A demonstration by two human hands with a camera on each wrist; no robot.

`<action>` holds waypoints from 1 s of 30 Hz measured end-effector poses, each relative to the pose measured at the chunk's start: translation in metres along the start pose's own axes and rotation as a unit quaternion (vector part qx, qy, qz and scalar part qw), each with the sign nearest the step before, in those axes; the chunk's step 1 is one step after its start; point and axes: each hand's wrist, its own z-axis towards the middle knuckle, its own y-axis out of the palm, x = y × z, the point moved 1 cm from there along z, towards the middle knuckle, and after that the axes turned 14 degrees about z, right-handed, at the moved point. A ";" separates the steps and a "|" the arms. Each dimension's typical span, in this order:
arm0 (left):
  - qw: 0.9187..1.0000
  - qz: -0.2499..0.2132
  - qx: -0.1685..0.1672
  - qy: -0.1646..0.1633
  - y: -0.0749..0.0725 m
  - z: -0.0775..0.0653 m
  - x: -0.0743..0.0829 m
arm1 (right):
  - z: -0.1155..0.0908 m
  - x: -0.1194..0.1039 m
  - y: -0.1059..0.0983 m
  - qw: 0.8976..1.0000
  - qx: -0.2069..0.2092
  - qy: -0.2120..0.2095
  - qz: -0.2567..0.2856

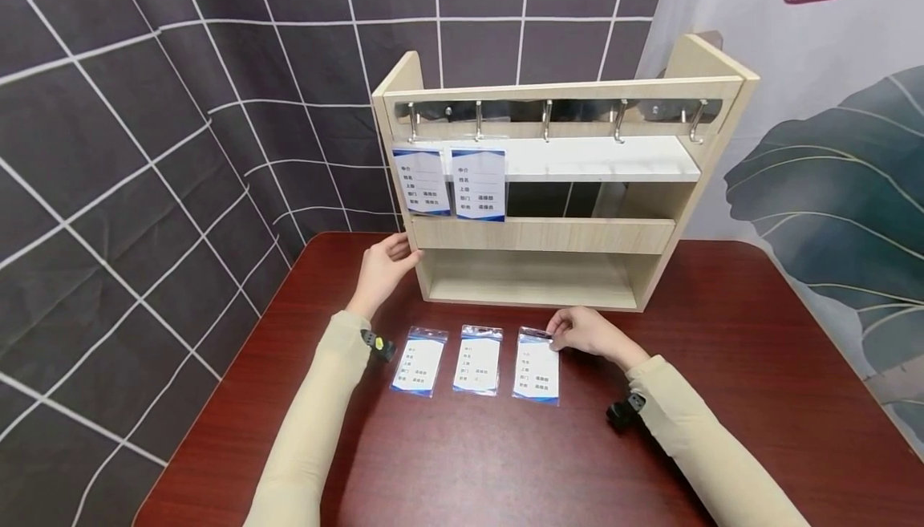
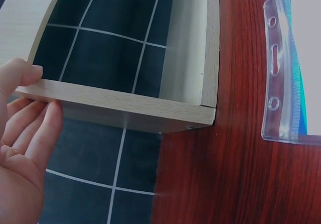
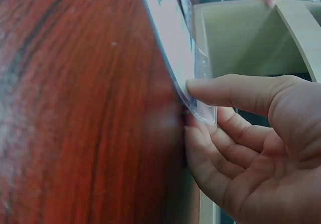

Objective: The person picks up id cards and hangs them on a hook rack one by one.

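Note:
My left hand [image 1: 385,268] holds the left side panel of a pale wooden shelf [image 1: 549,236]; in the left wrist view the thumb lies over the panel's edge and the fingers [image 2: 44,128] against its outer face. With thumb and fingers my right hand [image 1: 588,330] pinches the top right corner of a clear-sleeved badge [image 1: 536,370], the rightmost of three in a row before the shelf. In the right wrist view that corner of the sleeve [image 3: 204,111] is between thumb and fingers. The middle badge [image 1: 477,362] and left badge [image 1: 420,365] lie flat on the table.
Metal hooks [image 1: 547,120] line a strip across the shelf's top. Two more badges hang at its left end, a first badge [image 1: 423,184] and a second badge [image 1: 479,186]. The shelf stands at the back of the dark red table [image 1: 462,463], before a gridded cloth [image 1: 289,94].

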 end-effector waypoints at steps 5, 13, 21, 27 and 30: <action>1.000 -0.001 -0.002 0.001 0.000 0.000 0.000 | -0.002 0.000 -0.002 0.999 -0.004 0.005 0.031; 1.000 -0.001 0.000 0.001 0.000 0.001 0.001 | -0.005 -0.004 -0.004 0.996 -0.013 0.000 0.088; 1.000 -0.003 0.000 -0.001 0.000 0.001 0.001 | -0.009 -0.015 -0.008 0.995 -0.001 -0.009 0.102; 1.000 -0.005 -0.001 -0.003 0.000 0.001 -0.001 | -0.012 -0.026 -0.013 0.993 0.007 -0.022 0.112; 1.000 -0.005 -0.001 -0.002 0.000 0.000 -0.001 | -0.013 -0.031 -0.015 0.993 0.011 -0.031 0.111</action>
